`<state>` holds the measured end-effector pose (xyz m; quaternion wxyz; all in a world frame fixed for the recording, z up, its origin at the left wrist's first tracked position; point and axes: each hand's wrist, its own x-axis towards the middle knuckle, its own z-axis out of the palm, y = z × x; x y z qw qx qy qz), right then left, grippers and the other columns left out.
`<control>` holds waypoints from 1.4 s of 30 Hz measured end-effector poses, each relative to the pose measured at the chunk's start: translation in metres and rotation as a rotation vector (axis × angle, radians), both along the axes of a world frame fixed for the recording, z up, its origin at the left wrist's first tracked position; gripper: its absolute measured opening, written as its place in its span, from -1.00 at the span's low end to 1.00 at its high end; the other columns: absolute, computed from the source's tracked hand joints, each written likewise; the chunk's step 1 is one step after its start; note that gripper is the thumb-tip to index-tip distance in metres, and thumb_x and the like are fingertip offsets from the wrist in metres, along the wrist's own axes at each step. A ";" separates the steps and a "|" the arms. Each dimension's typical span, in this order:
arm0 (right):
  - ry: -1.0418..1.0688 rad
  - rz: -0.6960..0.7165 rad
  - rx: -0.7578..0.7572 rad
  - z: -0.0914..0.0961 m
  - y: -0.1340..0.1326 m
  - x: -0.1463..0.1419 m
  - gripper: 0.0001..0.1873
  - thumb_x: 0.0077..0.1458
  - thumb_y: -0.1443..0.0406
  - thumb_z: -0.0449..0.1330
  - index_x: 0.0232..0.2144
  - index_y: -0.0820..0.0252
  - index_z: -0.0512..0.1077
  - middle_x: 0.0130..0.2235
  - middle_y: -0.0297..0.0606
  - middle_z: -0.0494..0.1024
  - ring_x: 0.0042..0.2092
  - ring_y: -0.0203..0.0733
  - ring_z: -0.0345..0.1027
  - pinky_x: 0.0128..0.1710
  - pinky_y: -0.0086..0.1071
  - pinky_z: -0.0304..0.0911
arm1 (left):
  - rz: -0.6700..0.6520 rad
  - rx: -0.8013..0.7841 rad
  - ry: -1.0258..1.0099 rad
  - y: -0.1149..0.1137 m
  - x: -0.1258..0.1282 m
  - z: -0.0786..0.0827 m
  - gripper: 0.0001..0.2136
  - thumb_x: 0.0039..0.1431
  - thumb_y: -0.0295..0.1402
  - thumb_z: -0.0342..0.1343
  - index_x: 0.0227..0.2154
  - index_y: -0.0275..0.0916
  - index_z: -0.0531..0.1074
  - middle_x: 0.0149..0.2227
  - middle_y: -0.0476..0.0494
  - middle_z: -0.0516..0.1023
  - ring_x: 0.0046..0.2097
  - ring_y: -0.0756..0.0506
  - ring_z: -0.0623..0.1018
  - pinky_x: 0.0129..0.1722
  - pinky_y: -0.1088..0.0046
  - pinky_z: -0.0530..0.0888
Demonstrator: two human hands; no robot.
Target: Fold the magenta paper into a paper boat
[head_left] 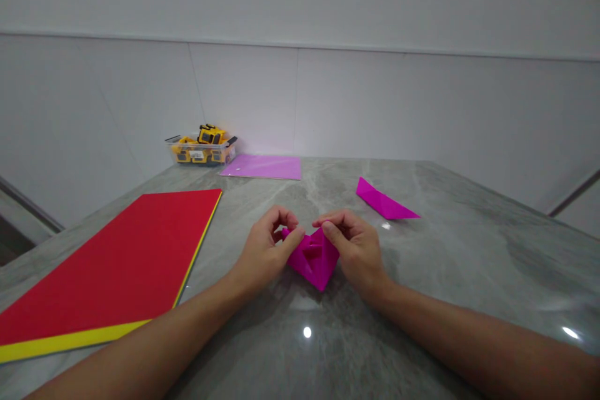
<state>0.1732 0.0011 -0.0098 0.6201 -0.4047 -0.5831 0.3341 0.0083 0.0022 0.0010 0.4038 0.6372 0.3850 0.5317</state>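
Pinching a half-folded magenta paper piece (315, 259) low over the counter (440, 275), left hand (265, 249) and right hand (356, 247) grip its top corners (several creases made, shape unfinished); another folded piece (383, 201) lies beyond

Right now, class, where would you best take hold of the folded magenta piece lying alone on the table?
Probably pinch the folded magenta piece at its raised left end, coming from above: that end stands off the grey table, while the right tip lies flat and thin.

Two hands (269, 247) (356, 247) — two folded magenta pieces (315, 259) (382, 202) — one purple sheet (263, 167), one toy bin (201, 151).
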 end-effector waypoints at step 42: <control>-0.465 0.009 0.341 -0.008 0.017 0.021 -0.45 -0.04 0.46 0.06 0.02 0.12 0.49 0.06 -0.16 0.53 0.12 -0.03 0.38 0.18 -0.04 0.23 | -0.119 -0.161 -0.040 0.019 -0.011 -0.011 -0.49 -0.20 -0.62 0.11 -0.08 -0.27 0.53 -0.07 -0.17 0.61 -0.01 -0.19 0.55 0.05 0.24 0.43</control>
